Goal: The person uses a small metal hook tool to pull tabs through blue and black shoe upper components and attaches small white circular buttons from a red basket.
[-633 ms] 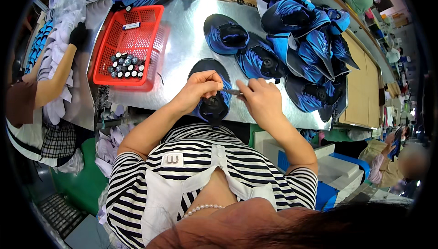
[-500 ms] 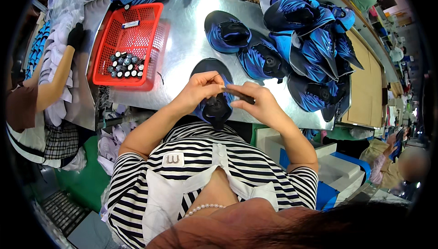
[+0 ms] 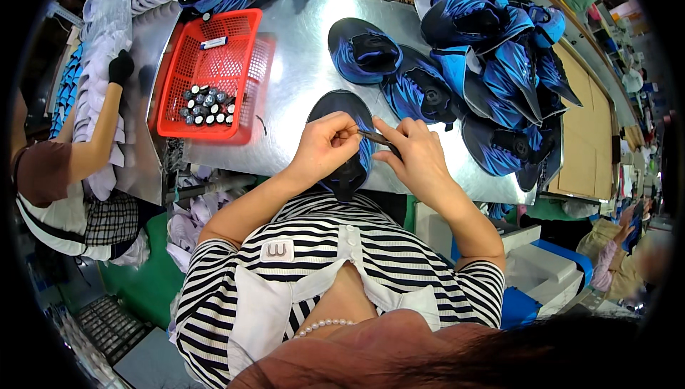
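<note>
A blue and black shoe upper lies at the near edge of the metal table, in front of my body. Above it, my left hand is closed in a pinch, thumb against forefinger; a thin dark strand seems to show at its fingertips. My right hand grips a slim dark hand tool with a narrow tip, which points left at the left fingertips. Both hands cover part of the upper. Two similar uppers, a rounded one and one with a round dial, lie just beyond.
A red plastic basket at left holds several small round black and white pieces and a white and blue tube. More blue uppers are piled at right. A co-worker's black-gloved hand rests by stacked white pieces at far left.
The tool in my right hand has tilted, and its narrow tip now shows beside the left fingertips. My right fingers have spread out more over it. The whole view has shifted slightly.
</note>
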The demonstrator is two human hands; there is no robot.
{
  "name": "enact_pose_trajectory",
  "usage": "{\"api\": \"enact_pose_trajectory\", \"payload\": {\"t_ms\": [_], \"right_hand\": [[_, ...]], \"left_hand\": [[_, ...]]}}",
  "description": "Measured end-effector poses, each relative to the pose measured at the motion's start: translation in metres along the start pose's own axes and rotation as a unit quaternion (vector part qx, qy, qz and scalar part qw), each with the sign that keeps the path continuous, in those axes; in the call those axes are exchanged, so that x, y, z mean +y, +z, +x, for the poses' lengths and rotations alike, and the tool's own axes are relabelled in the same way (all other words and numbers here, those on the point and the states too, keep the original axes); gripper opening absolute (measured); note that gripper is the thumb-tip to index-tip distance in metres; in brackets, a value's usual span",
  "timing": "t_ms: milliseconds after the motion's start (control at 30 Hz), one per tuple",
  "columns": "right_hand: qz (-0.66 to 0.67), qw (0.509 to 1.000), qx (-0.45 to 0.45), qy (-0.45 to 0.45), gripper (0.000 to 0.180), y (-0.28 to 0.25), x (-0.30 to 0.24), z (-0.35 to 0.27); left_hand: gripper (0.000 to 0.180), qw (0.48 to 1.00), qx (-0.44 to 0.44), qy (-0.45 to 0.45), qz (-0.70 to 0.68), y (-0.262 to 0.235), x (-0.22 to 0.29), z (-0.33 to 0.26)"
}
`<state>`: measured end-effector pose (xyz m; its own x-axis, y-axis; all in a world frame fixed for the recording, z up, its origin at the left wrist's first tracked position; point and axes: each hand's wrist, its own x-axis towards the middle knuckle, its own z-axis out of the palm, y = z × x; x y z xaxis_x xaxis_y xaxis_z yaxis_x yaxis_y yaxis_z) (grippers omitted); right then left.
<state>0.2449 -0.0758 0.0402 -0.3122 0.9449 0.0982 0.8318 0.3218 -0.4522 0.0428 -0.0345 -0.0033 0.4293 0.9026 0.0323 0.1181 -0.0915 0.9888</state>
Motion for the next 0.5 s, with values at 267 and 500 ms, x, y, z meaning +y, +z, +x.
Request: {"api": "enact_pose_trajectory", "payload": {"t_ms": [267, 500], "right_hand": [[-0.146, 0.985, 0.080, -0.044, 0.037, 0.008, -0.005, -0.002], [-0.148, 0.967, 0.142, -0.153, 0.015, 0.007, 0.048, 0.018]], "left_hand": [[0.011, 0.996, 0.043, 0.027, 0.068, 0.010, 0.007, -0.002], [0.020, 0.884, -0.155, -0.189, -0.398, -0.038, 0.010, -0.006]]}}
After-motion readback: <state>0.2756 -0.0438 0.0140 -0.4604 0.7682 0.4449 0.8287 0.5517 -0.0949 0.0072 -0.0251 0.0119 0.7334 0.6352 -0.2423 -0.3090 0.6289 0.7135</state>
